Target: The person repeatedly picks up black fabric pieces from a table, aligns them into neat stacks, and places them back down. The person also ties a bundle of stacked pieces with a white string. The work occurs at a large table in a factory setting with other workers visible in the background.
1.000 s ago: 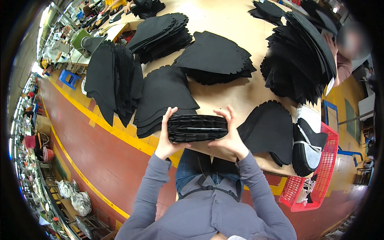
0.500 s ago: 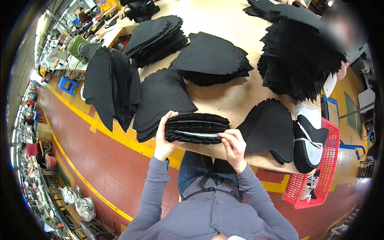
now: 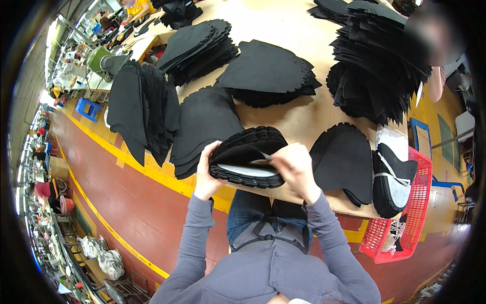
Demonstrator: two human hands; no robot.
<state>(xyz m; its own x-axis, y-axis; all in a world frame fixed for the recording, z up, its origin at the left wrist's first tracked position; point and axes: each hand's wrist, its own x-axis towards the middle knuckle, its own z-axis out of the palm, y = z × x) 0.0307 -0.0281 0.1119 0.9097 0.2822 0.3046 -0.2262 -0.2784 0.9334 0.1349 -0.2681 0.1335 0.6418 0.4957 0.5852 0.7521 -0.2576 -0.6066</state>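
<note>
My left hand (image 3: 206, 175) grips the left end of a stack of black fabric pieces (image 3: 260, 138) with notched edges, held over the table's near edge. The stack is spread apart in the middle, and a pale grey-white face of one piece (image 3: 245, 171) shows in the gap. At the gap's right end my right hand (image 3: 297, 169) is closed, with thumb and fingertips pinching the edge of a piece; the fingertips are slightly blurred. Behind the held stack lies a fanned pile of black pieces (image 3: 207, 124). To the right of my right hand rests another black pile (image 3: 341, 164).
More black piles (image 3: 268, 71) cover the pale wooden table (image 3: 283, 119). A tied bundle (image 3: 392, 182) lies at the near right corner, above a red plastic basket (image 3: 420, 202). One person stands at the far right, another works at the far left. A blue stool (image 3: 88, 109) stands left.
The held stack has been parted and its upper portion tilted up, widening the gap. My right hand has turned inward over the stack's right end. The person at the right has shifted an arm.
</note>
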